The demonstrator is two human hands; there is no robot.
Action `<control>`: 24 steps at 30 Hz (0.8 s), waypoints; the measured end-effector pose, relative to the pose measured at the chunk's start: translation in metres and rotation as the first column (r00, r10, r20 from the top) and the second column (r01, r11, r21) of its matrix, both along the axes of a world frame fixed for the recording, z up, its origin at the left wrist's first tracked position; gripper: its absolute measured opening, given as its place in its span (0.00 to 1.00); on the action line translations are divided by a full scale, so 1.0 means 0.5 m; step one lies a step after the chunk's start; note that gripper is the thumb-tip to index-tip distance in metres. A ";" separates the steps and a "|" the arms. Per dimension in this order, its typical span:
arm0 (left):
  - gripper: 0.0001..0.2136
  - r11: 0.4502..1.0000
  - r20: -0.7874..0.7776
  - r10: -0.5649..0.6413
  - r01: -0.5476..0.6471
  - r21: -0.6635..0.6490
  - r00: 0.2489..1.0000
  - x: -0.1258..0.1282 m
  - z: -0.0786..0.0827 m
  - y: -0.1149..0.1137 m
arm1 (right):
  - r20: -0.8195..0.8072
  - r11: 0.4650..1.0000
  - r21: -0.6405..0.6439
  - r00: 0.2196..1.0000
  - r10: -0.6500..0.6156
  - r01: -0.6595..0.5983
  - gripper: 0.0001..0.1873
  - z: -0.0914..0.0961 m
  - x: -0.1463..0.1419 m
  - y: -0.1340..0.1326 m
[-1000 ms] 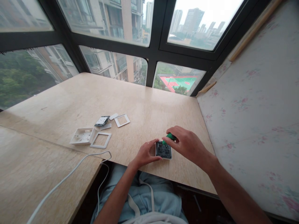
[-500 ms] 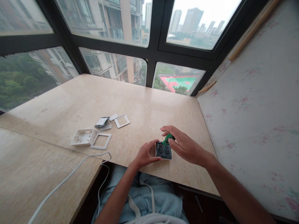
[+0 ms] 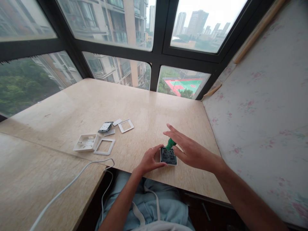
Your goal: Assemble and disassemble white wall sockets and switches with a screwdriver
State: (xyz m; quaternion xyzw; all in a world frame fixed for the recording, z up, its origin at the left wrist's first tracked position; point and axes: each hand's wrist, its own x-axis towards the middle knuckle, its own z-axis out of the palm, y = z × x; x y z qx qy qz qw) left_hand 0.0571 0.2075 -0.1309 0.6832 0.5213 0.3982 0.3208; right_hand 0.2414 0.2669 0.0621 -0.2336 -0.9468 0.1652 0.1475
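Observation:
A wall switch (image 3: 169,159), its dark inner face up and its rim white, lies near the front edge of the counter. My left hand (image 3: 152,159) grips it from the left, thumb along the near side and fingers at the far corner. Over its far part stands a small green-handled screwdriver (image 3: 170,143), slightly tilted. Its tip is too small to make out. My right hand (image 3: 190,149) has the handle between thumb and fingers, with the upper fingers stretched out past it to the left.
Left on the counter (image 3: 154,112) are a white back box (image 3: 85,142), two white frames (image 3: 111,149), another switch body (image 3: 105,127) and small white plates (image 3: 110,132). A white cable (image 3: 72,180) runs over the front left edge. Windows stand behind, a papered wall (image 3: 255,128) on the right.
My right hand's fingers have straightened and shifted slightly, and the green handle stands more upright and shows more. The left hand and the switch stay in place.

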 end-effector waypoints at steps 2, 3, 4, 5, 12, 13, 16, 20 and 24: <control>0.40 1.000 0.007 0.002 -0.002 -0.001 1.000 0.000 -0.002 0.000 | 0.017 1.000 -0.027 1.000 -0.012 0.013 0.27 0.003 0.004 0.001; 0.40 1.000 0.009 0.003 -0.003 -0.003 1.000 0.000 -0.004 0.000 | 0.026 0.999 -0.022 0.999 -0.029 0.030 0.25 0.004 0.004 0.002; 0.40 1.000 0.009 0.004 -0.004 -0.003 1.000 0.000 -0.006 0.000 | 0.039 0.999 -0.007 0.998 -0.049 0.049 0.21 0.005 0.002 0.003; 0.40 1.000 0.009 0.004 -0.004 -0.002 1.000 0.001 -0.008 0.000 | 0.059 0.998 0.015 0.996 -0.069 0.068 0.17 0.005 -0.002 0.004; 0.41 1.000 0.008 0.012 -0.012 -0.024 1.000 0.001 -0.007 0.001 | 0.236 0.947 0.232 0.932 -0.276 0.222 0.18 0.004 -0.030 0.007; 0.41 1.000 0.010 0.013 -0.013 -0.029 1.000 0.000 -0.005 0.002 | 0.220 0.951 0.224 0.939 -0.265 0.216 0.16 0.004 -0.029 0.007; 0.40 0.999 0.020 0.005 -0.005 -0.032 1.000 0.000 -0.002 0.002 | 0.117 0.983 0.139 0.984 -0.135 0.119 0.13 0.004 -0.020 0.006; 0.40 1.000 0.017 0.000 0.001 -0.025 1.000 0.000 -0.002 0.002 | 0.030 0.998 -0.047 0.998 0.049 -0.047 0.22 0.005 -0.007 0.006; 0.40 1.000 0.006 0.004 -0.004 -0.030 1.000 0.000 -0.003 0.001 | 0.001 0.990 -0.142 1.000 -0.018 0.017 0.16 -0.004 -0.009 0.014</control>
